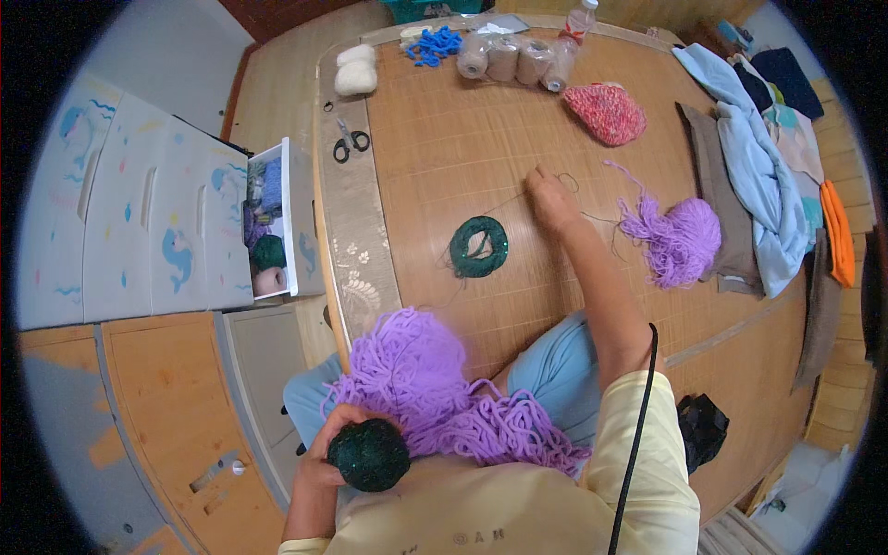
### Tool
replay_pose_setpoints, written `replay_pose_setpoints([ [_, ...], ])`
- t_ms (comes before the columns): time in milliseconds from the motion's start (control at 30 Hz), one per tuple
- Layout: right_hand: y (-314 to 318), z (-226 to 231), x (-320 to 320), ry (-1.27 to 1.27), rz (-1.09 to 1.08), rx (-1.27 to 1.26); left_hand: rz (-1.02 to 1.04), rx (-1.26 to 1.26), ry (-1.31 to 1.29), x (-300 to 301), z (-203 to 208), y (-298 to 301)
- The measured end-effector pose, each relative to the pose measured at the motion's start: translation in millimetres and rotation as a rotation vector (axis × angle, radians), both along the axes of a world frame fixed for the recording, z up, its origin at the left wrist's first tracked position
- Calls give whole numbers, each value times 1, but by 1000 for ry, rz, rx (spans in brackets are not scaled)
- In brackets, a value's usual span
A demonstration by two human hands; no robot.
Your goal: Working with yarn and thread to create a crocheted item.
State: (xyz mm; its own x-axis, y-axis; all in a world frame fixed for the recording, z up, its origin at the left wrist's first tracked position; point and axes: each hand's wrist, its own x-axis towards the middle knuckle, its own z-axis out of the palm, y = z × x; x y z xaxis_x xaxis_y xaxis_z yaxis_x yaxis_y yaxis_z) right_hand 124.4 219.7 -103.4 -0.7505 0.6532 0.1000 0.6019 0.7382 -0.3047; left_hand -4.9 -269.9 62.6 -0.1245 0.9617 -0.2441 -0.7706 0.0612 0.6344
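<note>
My left hand (pixel 323 451) is wrapped round a dark green ball of yarn (pixel 370 456) at my lap's left side. Out over the mat, my right hand (pixel 555 203) is closed, its fingertips pinched where a thin dark strand of yarn runs up to them. A sparkly dark green ring (pixel 505 248) of yarn, open in the middle, lies on the mat between my hands. Loose purple yarn (pixel 407 365) is heaped across my lap, touching the left hand's fingers. Beyond my right forearm rests a second purple yarn bundle (pixel 684 239), with thin dark strands curling near it.
Black-handled scissors (pixel 351 145) and white yarn balls (pixel 356 72) lie at the left edge. Far back are wrapped yarn cones (pixel 516 60), blue pieces (pixel 433 44), a bottle (pixel 579 20) and a pink knitted piece (pixel 610 113). Folded clothes (pixel 763 185) line the right; an open drawer (pixel 289 217) stands left.
</note>
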Motion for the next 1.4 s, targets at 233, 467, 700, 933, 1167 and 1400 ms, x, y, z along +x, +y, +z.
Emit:
replay_pose_setpoints([
  [233,93,-25,81,-106,-628,52,30,-52,-107,1,-12,13],
  [467,70,30,85,-114,-721,74,101,-111,-23,-8,-9,-4],
  [700,-16,27,22,200,255,-126,71,-82,-61,-10,-1,2],
  [933,-9,35,11,-330,-91,-140,191,-143,-25,-2,24,-6],
  [1167,-25,44,16,-116,-433,-29,122,-9,-33,-4,19,-21],
  [1400,-55,36,10,-90,-110,-95,85,77,-46,-2,12,-25],
])
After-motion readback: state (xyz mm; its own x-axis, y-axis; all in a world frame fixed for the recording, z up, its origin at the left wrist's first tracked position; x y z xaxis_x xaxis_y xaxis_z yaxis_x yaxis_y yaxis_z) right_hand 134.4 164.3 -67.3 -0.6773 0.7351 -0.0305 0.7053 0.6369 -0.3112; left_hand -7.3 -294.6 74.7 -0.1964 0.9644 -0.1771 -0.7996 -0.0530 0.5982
